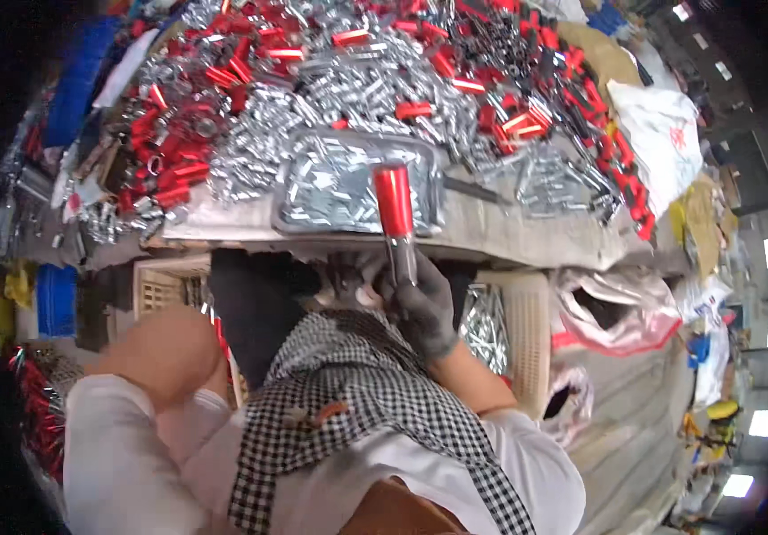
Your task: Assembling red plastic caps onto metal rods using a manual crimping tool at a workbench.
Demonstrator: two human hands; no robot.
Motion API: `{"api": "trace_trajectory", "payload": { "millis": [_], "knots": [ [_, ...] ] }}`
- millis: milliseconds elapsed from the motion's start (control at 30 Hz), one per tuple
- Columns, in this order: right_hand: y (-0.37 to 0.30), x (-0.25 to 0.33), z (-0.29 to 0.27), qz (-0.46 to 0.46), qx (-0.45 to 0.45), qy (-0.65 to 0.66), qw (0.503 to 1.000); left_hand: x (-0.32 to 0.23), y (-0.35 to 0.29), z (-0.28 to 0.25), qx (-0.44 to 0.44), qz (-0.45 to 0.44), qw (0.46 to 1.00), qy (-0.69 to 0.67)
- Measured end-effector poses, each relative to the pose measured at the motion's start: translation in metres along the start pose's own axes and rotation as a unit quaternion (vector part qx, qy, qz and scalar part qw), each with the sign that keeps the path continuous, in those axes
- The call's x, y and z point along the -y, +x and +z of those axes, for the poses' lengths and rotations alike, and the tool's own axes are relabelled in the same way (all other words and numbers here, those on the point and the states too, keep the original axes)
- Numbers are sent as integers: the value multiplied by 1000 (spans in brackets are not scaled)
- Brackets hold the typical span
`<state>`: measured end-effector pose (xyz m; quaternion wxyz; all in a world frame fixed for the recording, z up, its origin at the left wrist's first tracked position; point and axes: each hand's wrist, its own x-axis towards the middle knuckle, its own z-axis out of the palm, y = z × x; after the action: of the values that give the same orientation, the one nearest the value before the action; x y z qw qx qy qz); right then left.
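A dark grey glove covers my right hand (427, 310), whose fingers are closed round the lower part of a red-and-silver tube (394, 203). The tube stands nearly upright, its broad red end up, in front of the table's near edge. My left arm (165, 352) is bent and blurred at the left, and its hand does not show. Just beyond the raised tube, a grey tray (288, 225) with small silver pieces lies on the table (527, 234). Beside my right hand, a dark grey shape with pale spots (348, 275) is too unclear to make out.
Heaps of silver tubes (348, 80) and red parts (179, 178) cover the tabletop. At right below the table edge, a cream crate (527, 339) holds silver pieces. Another crate (154, 276) stands at left. White sacks (616, 308) lie at the right.
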<state>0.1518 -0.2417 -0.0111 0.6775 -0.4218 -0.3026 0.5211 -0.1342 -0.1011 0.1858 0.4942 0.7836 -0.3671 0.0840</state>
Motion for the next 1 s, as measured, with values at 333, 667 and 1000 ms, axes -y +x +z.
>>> {"api": "trace_trajectory", "payload": {
  "millis": [333,667,1000],
  "knots": [
    [-14,-35,10,-41,47,-54,997,189,29,51,-617,-387,685,-5],
    [-10,-42,11,8,87,-81,993,211,42,47,-571,13,650,-501],
    [8,-52,2,93,269,-353,891,203,15,79,-476,-375,781,-147]
  ]
}}
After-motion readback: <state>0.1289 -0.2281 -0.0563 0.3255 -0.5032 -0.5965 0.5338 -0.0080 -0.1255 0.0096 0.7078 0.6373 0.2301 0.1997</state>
